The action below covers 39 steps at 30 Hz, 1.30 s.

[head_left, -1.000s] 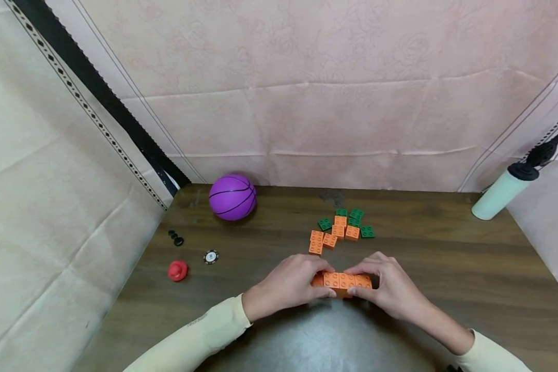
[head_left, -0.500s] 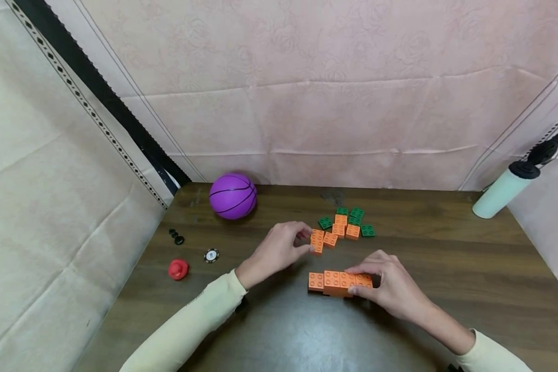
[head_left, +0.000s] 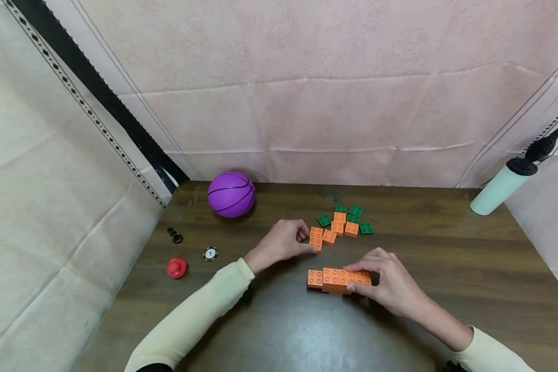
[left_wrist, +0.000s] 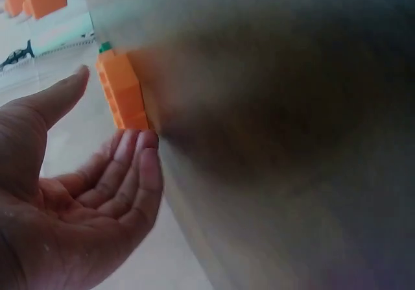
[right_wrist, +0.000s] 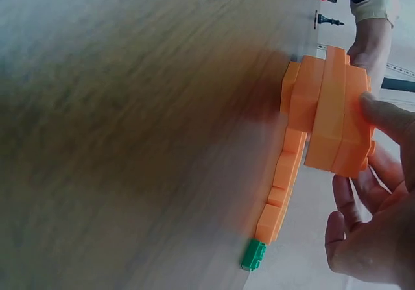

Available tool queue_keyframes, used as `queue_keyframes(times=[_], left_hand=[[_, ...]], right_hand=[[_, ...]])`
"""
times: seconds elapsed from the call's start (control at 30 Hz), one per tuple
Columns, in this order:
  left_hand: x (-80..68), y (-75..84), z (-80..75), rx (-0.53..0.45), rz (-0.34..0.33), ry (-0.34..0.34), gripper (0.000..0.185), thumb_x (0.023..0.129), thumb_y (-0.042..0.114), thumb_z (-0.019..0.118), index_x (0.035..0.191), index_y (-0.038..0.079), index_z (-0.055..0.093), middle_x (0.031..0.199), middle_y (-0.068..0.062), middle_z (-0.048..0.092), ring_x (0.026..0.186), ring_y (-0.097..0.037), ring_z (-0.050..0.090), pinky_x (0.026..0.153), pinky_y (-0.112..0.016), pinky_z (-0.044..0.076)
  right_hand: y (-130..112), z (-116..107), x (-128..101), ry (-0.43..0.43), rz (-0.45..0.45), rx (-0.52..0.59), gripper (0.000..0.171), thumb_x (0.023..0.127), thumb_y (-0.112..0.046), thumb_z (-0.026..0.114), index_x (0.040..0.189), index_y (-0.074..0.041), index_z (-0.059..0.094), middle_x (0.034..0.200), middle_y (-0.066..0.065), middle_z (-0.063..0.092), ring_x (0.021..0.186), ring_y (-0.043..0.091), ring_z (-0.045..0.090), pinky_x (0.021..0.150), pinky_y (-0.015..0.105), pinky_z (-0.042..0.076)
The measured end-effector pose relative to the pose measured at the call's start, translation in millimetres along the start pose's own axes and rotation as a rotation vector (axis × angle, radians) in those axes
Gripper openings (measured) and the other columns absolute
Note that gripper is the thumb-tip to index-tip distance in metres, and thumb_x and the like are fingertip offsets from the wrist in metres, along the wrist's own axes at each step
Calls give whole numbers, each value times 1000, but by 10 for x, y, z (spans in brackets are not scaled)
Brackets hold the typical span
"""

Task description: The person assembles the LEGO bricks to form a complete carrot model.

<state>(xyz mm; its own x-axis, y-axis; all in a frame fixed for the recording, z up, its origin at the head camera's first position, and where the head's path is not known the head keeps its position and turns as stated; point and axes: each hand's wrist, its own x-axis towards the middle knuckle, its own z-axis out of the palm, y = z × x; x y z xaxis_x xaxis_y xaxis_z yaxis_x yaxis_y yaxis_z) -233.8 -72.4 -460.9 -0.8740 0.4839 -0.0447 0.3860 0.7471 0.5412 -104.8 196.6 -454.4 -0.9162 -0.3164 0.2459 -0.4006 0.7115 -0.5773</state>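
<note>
My right hand (head_left: 390, 281) pinches the right end of a joined block of orange toy bricks (head_left: 331, 280) between thumb and fingers. In the right wrist view this brick block (right_wrist: 331, 115) shows stepped layers under the thumb. My left hand (head_left: 281, 242) is at the near left side of a long orange brick (head_left: 315, 238), with the thumb tip right at its front end. From the left wrist, thumb and fingers stand apart beside that orange brick (left_wrist: 121, 85), the fingertips by its end. More orange bricks (head_left: 338, 228) and several green bricks (head_left: 366, 228) lie behind.
A purple ball (head_left: 231, 194) is at the table's back left. A poker chip (head_left: 210, 253), a black chess pawn (head_left: 174, 236) and a red hat-shaped piece (head_left: 177, 268) lie at the left. A mint-green bottle (head_left: 503, 187) with a black top stands at the back right.
My left hand has let go of the left part of the orange brick block and moved back and left to the loose orange brick. My right hand has kept its hold on the block.
</note>
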Motion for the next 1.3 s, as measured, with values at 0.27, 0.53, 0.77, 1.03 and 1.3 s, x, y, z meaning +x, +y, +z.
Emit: queue_keyframes(times=[0.27, 0.53, 0.77, 1.03, 1.3], left_hand=[[32, 143, 108, 79, -101, 33, 58, 80, 65, 85, 97, 11, 71, 76, 3, 64, 61, -9, 53, 55, -24, 45], [0, 104, 71, 92, -106, 11, 35, 88, 41, 86, 102, 12, 71, 88, 1, 69, 69, -11, 58, 62, -26, 49], [-62, -1, 29, 64, -58, -18, 26, 91, 31, 84, 105, 13, 71, 93, 0, 69, 76, -11, 60, 69, -28, 51], [-89, 34, 36, 118, -56, -16, 40, 87, 39, 88, 114, 14, 72, 108, -1, 70, 87, -13, 62, 79, -33, 55], [-105, 26, -1, 104, -30, -18, 28, 91, 32, 85, 111, 14, 75, 102, 0, 72, 82, -11, 61, 73, -30, 53]], right_hand=[[8, 4, 2, -1, -4, -13, 33, 78, -31, 95, 109, -35, 83, 97, -20, 72, 100, 4, 54, 91, 41, 39], [8, -2, 10, -15, 7, -18, 34, 78, -31, 95, 110, -35, 83, 98, -19, 71, 102, 5, 55, 93, 43, 40], [20, -6, 11, -20, 6, -3, 35, 79, -29, 95, 110, -36, 82, 98, -23, 73, 102, 3, 54, 93, 43, 39], [20, 0, 20, -23, 0, -4, 34, 79, -29, 94, 110, -37, 81, 98, -25, 74, 100, 2, 55, 91, 42, 39], [7, 1, 17, -39, 6, 1, 32, 81, -26, 93, 108, -37, 80, 102, -22, 75, 103, 6, 58, 93, 45, 41]])
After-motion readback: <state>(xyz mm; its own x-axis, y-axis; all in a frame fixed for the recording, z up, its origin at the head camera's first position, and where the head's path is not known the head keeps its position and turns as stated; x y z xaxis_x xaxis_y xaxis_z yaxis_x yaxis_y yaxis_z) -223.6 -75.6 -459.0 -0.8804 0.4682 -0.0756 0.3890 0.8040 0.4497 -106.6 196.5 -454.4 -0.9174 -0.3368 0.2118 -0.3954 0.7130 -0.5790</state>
